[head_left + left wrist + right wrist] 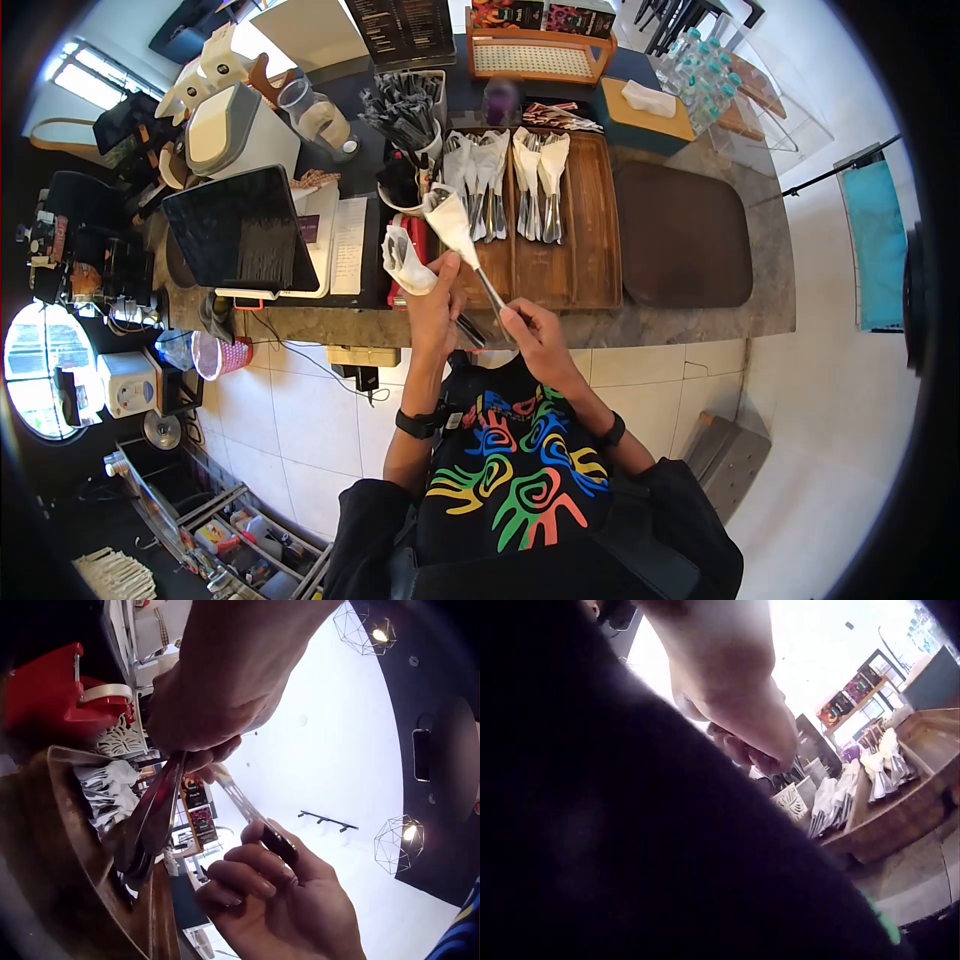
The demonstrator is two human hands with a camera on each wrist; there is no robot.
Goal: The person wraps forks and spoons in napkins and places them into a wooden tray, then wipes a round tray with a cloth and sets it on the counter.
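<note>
My left hand (437, 305) grips napkin-wrapped cutlery (403, 262), whose metal handles (154, 810) stick out below the palm. Between the two hands slants a second napkin-wrapped cutlery set (452, 222), its white napkin at the upper end. The right hand (540, 345) pinches that set by its handle, and the left thumb and fingertips are at the napkin's lower end. In the left wrist view the right hand's fingers curl round the shiny handle end (279, 844). A dark sleeve (630, 825) hides much of the right wrist view.
Ahead lies a wooden tray (585, 270) with several wrapped sets (540, 185) in its compartments. A red tape dispenser (56, 694) stands left of it, near a container of dark-wrapped items (400, 110). A tablet (240, 235) is farther left; a brown tray (685, 235) lies right.
</note>
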